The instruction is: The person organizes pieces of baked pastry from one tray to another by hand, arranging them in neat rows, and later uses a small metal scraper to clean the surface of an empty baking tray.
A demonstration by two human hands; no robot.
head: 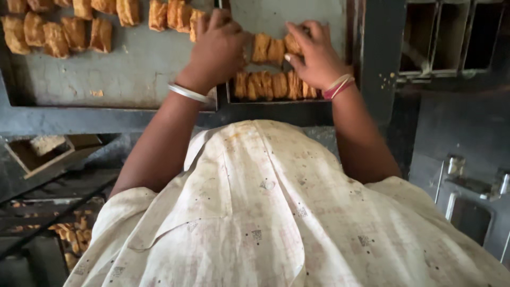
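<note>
Nearest the camera, a pale spotted cloth (pixel 276 212) covers the person's front and hides the worktop edge below the small tray (pixel 287 16). Both forearms reach over it to that tray.

The right hand (pixel 313 53), with red and white bangles at the wrist, lies on the tray's upper row of pastries (pixel 271 49). Its fingers (pixel 297 31) are curled loosely over the right end of that row, touching the pieces as if to press them into line; whether they pinch one cannot be told. The left hand (pixel 215 48), a silver bangle (pixel 188 93) at its wrist, rests at the tray's left rim, fingers bent and closed down at the row's left end. What they hold, if anything, is hidden under the hand. Held so, the two hands seem to bracket the row from both ends.

A second row (pixel 273 85) lies along the tray's near edge, packed tight. Left of the tray sits a large tray (pixel 122 74), with browned pieces (pixel 58 32) along its far side. Right of the small tray stands a dark metal frame (pixel 446 37) with openings.
</note>
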